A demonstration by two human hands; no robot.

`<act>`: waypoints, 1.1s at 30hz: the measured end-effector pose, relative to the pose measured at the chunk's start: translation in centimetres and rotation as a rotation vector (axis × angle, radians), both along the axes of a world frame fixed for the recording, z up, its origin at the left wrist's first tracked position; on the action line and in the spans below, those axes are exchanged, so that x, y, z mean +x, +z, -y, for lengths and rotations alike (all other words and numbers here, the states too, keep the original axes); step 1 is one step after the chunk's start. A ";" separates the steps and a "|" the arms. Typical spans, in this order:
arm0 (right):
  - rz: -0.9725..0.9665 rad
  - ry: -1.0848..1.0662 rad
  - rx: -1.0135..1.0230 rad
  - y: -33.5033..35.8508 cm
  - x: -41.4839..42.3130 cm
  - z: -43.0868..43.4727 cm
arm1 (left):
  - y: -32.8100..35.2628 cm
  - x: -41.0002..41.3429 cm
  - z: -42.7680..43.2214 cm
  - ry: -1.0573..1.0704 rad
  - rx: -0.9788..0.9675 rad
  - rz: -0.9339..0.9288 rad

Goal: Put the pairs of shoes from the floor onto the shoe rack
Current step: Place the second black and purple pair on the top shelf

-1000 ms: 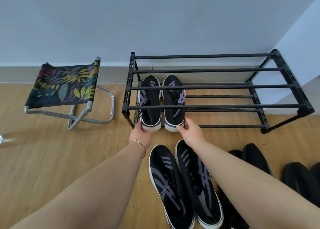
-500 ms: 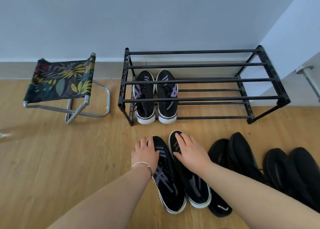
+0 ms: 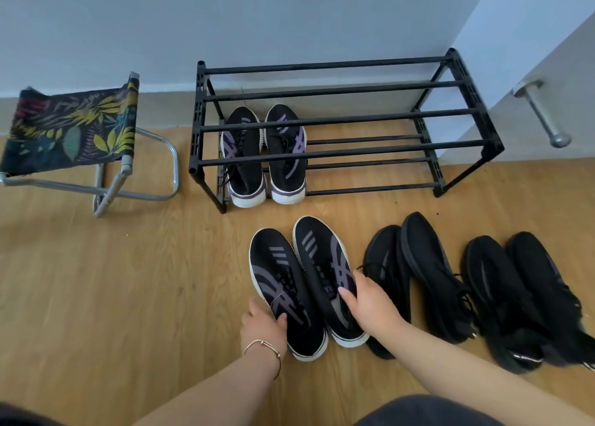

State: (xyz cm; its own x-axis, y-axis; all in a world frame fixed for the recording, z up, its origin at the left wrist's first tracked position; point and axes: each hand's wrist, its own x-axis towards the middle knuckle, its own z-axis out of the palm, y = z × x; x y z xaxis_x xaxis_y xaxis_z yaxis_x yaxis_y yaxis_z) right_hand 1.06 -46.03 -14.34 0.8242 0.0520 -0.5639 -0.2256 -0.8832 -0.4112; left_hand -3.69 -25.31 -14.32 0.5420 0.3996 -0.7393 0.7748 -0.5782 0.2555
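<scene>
A black two-tier shoe rack [image 3: 347,150] stands against the wall. One pair of black sneakers with purple stripes [image 3: 264,161] sits on its lower tier at the left end. A second black and purple pair [image 3: 302,277] lies on the floor in front of the rack. My left hand [image 3: 262,327] grips the outer side of the left shoe near its heel. My right hand [image 3: 370,303] rests on the right shoe's collar, fingers curled around its side. Two all-black pairs lie to the right on the floor, one [image 3: 415,274] beside my right hand and one [image 3: 528,297] farther right.
A folding stool [image 3: 74,129] with a leaf-print seat stands left of the rack. A white door with a metal handle [image 3: 544,116] is at the right, close to the rack's end. The floor is light wood.
Both hands left the pair on the rack, drew back to the second pair on the floor, then slid from its toes toward its heels and closed on the shoes.
</scene>
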 end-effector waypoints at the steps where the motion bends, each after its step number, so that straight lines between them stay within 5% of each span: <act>1: -0.025 -0.039 0.027 0.2 0.2 0.0 | 0.1 -0.1 0.1 0.070 -0.052 -0.013; 6: -0.105 -0.122 0.036 1.0 1.4 0.0 | -0.5 0.5 -0.2 0.301 -0.232 -0.036; 16: -0.190 -0.410 0.214 0.7 2.0 0.8 | -4.2 0.4 -2.8 0.395 -0.374 -0.034; 33: -0.161 -0.512 0.463 7.4 1.6 0.5 | 7.2 3.0 -6.3 0.336 -0.494 0.143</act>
